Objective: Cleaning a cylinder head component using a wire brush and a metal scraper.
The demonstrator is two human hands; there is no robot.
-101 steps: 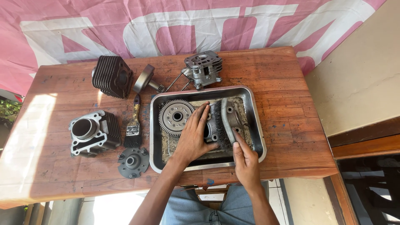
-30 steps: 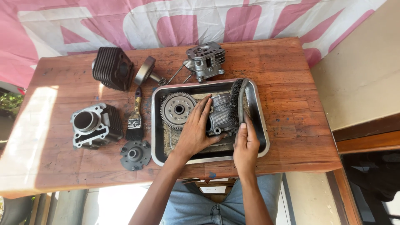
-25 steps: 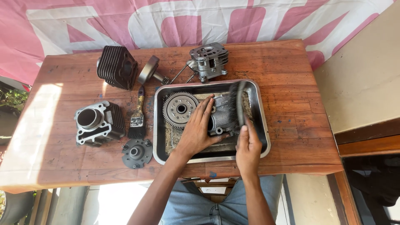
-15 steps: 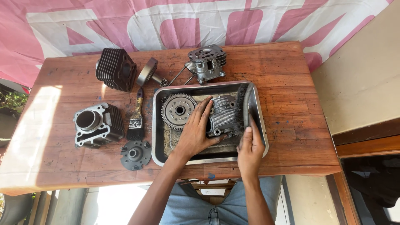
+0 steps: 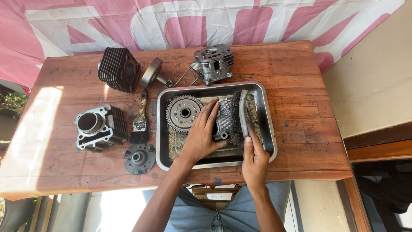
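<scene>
Gripping a wire brush (image 5: 238,115), right hand (image 5: 255,160); engine casing (image 5: 223,122) under flat left hand (image 5: 201,136).

Shiny metal tray (image 5: 268,129) on worn, rough wooden table (image 5: 300,86).

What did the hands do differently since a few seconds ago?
The right hand turned the wire brush up on edge and moved it right, against the engine part. The left hand stayed pressing that part in the metal tray. The gear and the paintbrush stayed put.

Silver tray (image 5: 266,112); reddish-brown table (image 5: 300,64); pink-white banner (image 5: 193,21).
</scene>
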